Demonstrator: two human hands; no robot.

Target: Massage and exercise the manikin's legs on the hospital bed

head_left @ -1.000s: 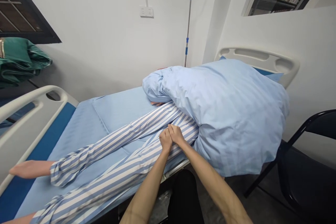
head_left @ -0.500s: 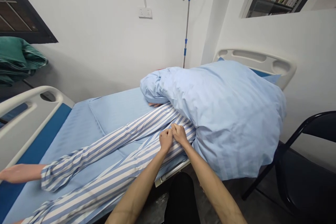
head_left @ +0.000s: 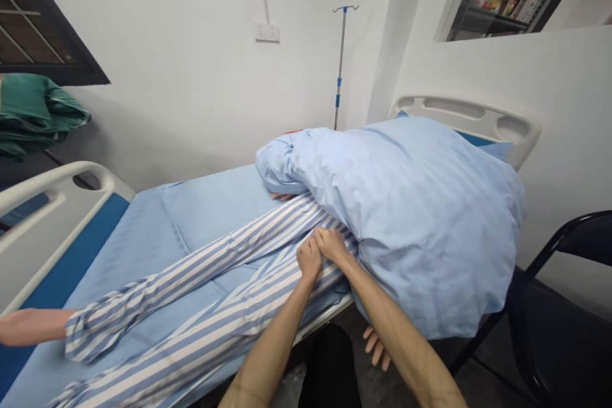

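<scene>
My left hand (head_left: 308, 256) is closed in a fist against the near thigh of the blue-and-white striped trousers (head_left: 210, 328). My right hand (head_left: 331, 243), also closed, touches its right side. Both seem to grip the trouser cloth, though the fingertips are hidden. The trousers are on a figure lying along the bed; one bare foot (head_left: 33, 326) shows at the left. A light blue quilt (head_left: 421, 204) hides the upper body and bunches just right of my hands. Fingers of the lying figure's hand (head_left: 377, 347) hang below the quilt's near edge, beside my right forearm.
A blue sheet (head_left: 215, 197) covers the bed, between a footboard (head_left: 67, 188) and a headboard (head_left: 519, 124). An IV pole (head_left: 341, 64) stands behind. At the right is a black folding chair (head_left: 564, 331); green cloth (head_left: 41, 111) lies piled at the far left.
Both fists have shifted slightly right along the thigh and stay side by side. More of the hanging fingers now shows below the quilt. The view has tilted up a little.
</scene>
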